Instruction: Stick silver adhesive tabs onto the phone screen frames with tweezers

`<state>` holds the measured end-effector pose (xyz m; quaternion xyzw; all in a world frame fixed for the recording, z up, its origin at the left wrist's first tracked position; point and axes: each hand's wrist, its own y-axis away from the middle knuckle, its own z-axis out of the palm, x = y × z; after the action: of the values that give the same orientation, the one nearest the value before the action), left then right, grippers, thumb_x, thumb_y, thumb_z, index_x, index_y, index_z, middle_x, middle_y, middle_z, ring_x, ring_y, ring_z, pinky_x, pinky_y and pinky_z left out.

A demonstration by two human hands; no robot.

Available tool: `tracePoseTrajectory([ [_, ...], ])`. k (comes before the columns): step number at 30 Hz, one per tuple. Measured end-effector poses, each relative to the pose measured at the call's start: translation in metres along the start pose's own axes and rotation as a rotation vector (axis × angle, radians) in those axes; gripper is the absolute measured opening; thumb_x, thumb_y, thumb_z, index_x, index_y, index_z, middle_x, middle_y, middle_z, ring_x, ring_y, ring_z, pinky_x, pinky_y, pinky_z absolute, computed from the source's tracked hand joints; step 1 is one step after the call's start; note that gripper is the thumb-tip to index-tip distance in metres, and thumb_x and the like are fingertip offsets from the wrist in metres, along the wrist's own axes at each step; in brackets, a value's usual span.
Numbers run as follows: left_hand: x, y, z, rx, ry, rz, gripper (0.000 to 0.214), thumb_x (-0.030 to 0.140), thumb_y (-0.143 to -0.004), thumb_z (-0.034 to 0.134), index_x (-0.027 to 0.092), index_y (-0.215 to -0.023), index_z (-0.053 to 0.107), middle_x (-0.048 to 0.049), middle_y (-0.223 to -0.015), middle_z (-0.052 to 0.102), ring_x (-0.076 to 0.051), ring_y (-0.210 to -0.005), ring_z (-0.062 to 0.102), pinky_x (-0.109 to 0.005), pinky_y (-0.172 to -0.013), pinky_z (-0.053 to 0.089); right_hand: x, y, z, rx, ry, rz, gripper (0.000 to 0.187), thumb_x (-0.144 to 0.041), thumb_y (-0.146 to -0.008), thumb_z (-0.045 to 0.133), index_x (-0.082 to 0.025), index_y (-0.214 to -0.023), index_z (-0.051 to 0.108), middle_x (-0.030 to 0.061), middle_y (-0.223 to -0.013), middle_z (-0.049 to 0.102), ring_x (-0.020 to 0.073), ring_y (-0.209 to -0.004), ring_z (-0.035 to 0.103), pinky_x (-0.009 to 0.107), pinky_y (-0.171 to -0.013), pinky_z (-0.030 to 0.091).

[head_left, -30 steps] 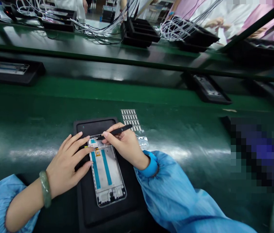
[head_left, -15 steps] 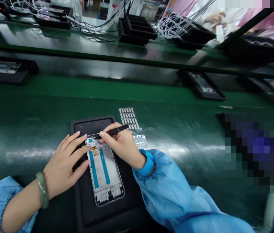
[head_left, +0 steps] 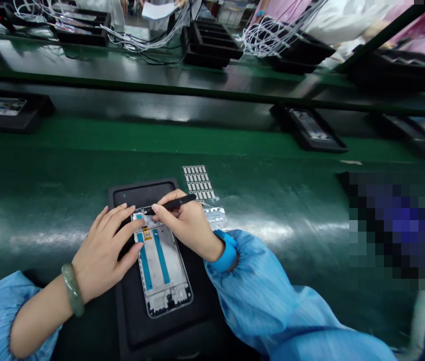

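An opened phone frame point(head_left: 169, 271) with blue strips and a small orange flex piece lies on a black tray point(head_left: 133, 328). My left hand point(head_left: 109, 245) rests along the frame's upper left edge, fingers spread, holding nothing. In my right hand point(head_left: 187, 223) is a pair of black tweezers point(head_left: 178, 201), pinched between thumb and fingers. Their tip points at the top end of the frame; what it touches there is too small to make out. Just beyond my right hand lies a sheet of small pale stickers point(head_left: 199, 181) with a shiny clear strip at its near end.
Black trays with phone frames stand on the green bench at the far left point(head_left: 33, 118) and far right point(head_left: 319, 133). Behind a raised ledge sit black bins point(head_left: 214, 42) and bundled white cables point(head_left: 267, 37). People in light clothing are across the bench.
My left hand has shifted slightly right and its fingers reach a little further over the frame. The tweezers stay at the frame's top. Across the bench, a person now holds a white sheet.
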<state>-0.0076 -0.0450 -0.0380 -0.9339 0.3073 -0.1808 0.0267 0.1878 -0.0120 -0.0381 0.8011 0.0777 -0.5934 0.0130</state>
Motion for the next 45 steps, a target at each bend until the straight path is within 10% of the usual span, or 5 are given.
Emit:
tracePoseTrajectory([
  [20, 0.019, -0.005, 0.006, 0.022, -0.209, -0.059, 0.038, 0.027, -0.086, 0.042, 0.014, -0.121, 0.050, -0.0157, -0.123, 0.048, -0.030, -0.121, 0.040, -0.056, -0.104, 0.025, 0.006, -0.002, -0.001, 0.108, -0.120, -0.035, 0.017, -0.034, -0.081, 0.061, -0.020, -0.089, 0.055, 0.0034, -0.086, 0.064, 0.0165, -0.076, 0.066, 0.031, -0.069, 0.055],
  [45, 0.023, -0.005, 0.008, 0.046, -0.234, -0.086, 0.044, 0.028, -0.086, 0.041, 0.009, -0.125, 0.048, -0.0182, -0.124, 0.050, -0.032, -0.121, 0.041, -0.059, -0.103, 0.023, 0.001, -0.014, 0.001, -0.140, -0.112, -0.130, 0.008, -0.022, -0.081, 0.055, -0.020, -0.085, 0.048, 0.0040, -0.093, 0.062, 0.0143, -0.082, 0.064, 0.030, -0.075, 0.053],
])
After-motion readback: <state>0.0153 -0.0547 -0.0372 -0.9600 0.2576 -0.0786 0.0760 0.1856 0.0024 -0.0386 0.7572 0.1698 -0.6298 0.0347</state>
